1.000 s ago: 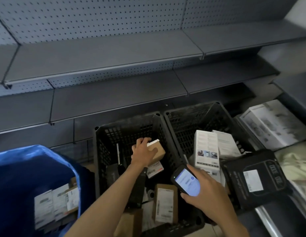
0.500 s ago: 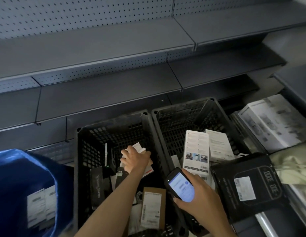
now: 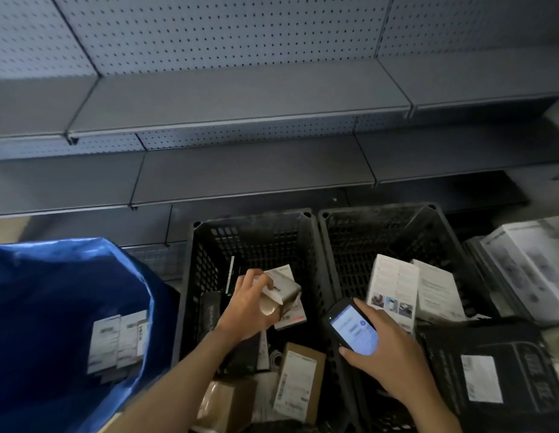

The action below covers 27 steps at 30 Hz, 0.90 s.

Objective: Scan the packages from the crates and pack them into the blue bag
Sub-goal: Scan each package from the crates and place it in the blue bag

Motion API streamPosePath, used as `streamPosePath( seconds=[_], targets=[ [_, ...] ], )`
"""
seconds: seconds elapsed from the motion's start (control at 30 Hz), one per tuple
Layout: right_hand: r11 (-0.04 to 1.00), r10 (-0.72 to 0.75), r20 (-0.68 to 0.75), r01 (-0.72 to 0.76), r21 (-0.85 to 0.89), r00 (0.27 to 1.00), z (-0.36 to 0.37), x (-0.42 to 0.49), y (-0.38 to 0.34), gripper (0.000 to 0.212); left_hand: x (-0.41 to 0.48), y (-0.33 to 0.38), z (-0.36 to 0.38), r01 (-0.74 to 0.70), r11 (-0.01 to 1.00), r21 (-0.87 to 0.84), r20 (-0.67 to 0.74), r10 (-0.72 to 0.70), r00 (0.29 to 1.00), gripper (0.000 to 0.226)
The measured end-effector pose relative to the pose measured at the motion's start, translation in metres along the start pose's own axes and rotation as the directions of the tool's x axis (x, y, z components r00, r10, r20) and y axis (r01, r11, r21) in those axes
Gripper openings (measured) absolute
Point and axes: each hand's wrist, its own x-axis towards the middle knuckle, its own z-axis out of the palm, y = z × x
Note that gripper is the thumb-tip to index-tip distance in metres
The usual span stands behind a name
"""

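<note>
Left hand [image 3: 247,310] is gripping a small pale box [image 3: 283,289], fingers curling round it, holding it tilted over the inside of the left crate [image 3: 253,215]. Right hand [image 3: 387,354] is holding the handheld scanner [image 3: 350,328], thumb and fingers clamping its edges, screen glowing and facing up. It's hovering over the left crate's right wall. Inside the left crate, just under the held box, a white package with a red stripe [image 3: 292,317] is lying. A brown box with a white label [image 3: 298,382] is lying at the crate's near end, and a dark slim box [image 3: 209,310] is standing by its left wall. Right crate [image 3: 378,210] is sitting against the left crate's right side, carrying two white boxes [image 3: 392,289] standing on end. Blue bag [image 3: 53,292] is sitting just left of the left crate, mouth open, labelled packages [image 3: 119,342] showing inside. Further right of the left crate, beyond the right crate, a black package with a white label [image 3: 496,379] is lying flat, with a large white carton [image 3: 534,267] lying behind it. Grey pegboard shelves [image 3: 240,104] are running behind the left crate.
</note>
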Motion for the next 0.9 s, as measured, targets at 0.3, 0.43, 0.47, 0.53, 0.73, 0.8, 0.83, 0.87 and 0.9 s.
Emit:
streamPosePath(
  seconds=[0.3, 0.43, 0.47, 0.53, 0.73, 0.8, 0.83, 0.87, 0.9],
  targets=[
    [0.925, -0.203, 0.166, 0.245, -0.289, 0.965, -0.028, 0.025, -0.049, 0.097, -0.042, -0.01, -0.092, -0.268, 0.923, 0.275, 0.043, 0.266, 0.963, 0.062],
    [0.865, -0.273, 0.227, 0.342, -0.367, 0.935, -0.035, 0.028, -0.069, 0.097, -0.054, -0.012, -0.111, -0.321, 0.882, 0.345, 0.067, 0.318, 0.946, 0.06],
    [0.855, -0.289, 0.24, 0.362, -0.371, 0.927, -0.036, 0.028, -0.073, 0.097, -0.057, -0.012, -0.115, -0.326, 0.879, 0.348, 0.064, 0.325, 0.944, 0.061],
    [0.838, -0.319, 0.265, 0.402, -0.37, 0.91, -0.035, 0.026, -0.08, 0.096, -0.063, -0.013, -0.12, -0.328, 0.878, 0.349, 0.058, 0.329, 0.942, 0.063],
    [0.76, -0.358, 0.348, 0.487, -0.431, 0.867, -0.033, 0.024, -0.096, 0.095, -0.074, -0.016, -0.125, -0.255, 0.929, 0.267, 0.015, 0.261, 0.965, 0.079],
    [0.727, -0.368, 0.364, 0.509, -0.461, 0.855, -0.036, 0.025, -0.099, 0.094, -0.075, -0.019, -0.126, -0.23, 0.944, 0.236, 0.009, 0.235, 0.972, 0.083],
    [0.708, -0.374, 0.369, 0.519, -0.478, 0.851, -0.038, 0.026, -0.1, 0.094, -0.076, -0.02, -0.126, -0.225, 0.946, 0.235, 0.012, 0.228, 0.974, 0.084],
    [0.691, -0.378, 0.373, 0.526, -0.496, 0.847, -0.04, 0.027, -0.101, 0.093, -0.076, -0.023, -0.125, -0.222, 0.945, 0.239, 0.019, 0.224, 0.974, 0.085],
    [0.674, -0.383, 0.376, 0.533, -0.511, 0.844, -0.042, 0.028, -0.102, 0.094, -0.077, -0.025, -0.124, -0.221, 0.944, 0.246, 0.027, 0.221, 0.975, 0.086]
  ],
)
